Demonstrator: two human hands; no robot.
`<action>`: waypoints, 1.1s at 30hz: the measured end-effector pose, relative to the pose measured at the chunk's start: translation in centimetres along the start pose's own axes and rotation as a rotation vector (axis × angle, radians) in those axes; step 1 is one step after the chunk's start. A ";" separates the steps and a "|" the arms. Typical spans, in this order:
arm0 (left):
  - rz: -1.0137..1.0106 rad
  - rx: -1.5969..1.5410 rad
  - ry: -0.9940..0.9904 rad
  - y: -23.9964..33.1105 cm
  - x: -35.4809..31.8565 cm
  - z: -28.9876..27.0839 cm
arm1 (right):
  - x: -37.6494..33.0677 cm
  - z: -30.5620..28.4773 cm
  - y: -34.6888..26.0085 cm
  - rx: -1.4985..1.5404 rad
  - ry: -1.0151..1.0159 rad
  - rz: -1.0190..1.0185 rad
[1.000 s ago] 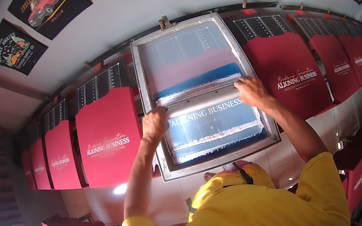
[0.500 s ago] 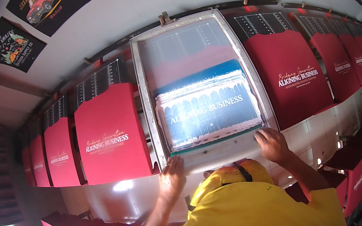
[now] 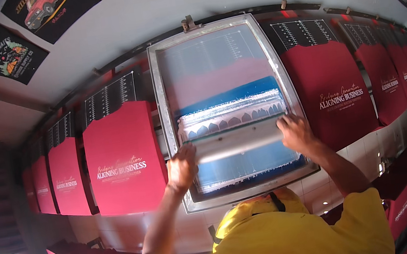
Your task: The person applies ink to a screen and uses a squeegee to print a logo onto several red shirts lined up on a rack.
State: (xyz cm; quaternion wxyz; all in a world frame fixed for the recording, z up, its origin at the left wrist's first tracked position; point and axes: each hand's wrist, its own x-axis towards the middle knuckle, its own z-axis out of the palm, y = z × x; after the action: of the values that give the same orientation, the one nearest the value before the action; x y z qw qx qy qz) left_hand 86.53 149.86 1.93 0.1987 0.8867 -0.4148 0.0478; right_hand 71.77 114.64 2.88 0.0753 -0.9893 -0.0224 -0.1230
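the squeegee [image 3: 238, 145] lies crosswise on the framed screen [image 3: 227, 107], left hand [image 3: 182, 166] and right hand [image 3: 294, 131] clenched on its two ends, equally near.

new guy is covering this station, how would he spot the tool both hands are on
Find the long row of red shirts and the one metal-framed screen lying over it. Across the screen's middle lies a pale bar, the squeegee, with the left hand and right hand at its ends. Nothing else spans the mesh.
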 end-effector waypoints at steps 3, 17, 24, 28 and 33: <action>-0.036 0.000 -0.004 -1.2 2.7 -0.4 | 2.7 -0.5 1.2 -0.006 -0.050 -0.009; -0.003 0.075 -0.036 3.7 -2.9 -4.4 | -4.0 -4.7 -1.3 -0.069 0.032 -0.028; -0.015 0.063 -0.004 7.0 -12.2 0.3 | -12.8 -2.1 -6.2 -0.132 0.019 -0.019; -0.029 0.095 -0.147 7.1 -14.4 1.9 | -14.7 -1.8 -7.4 -0.074 -0.058 0.038; 0.026 0.082 -0.109 8.3 -14.9 1.7 | -16.0 -0.7 -8.2 -0.026 -0.056 0.099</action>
State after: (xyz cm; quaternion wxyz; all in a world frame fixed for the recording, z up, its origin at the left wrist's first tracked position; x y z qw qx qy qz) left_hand 70.47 155.07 -0.72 0.1385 0.8900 -0.4340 0.0190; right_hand 55.61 122.21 0.83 0.0678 -0.9931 0.0263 -0.0917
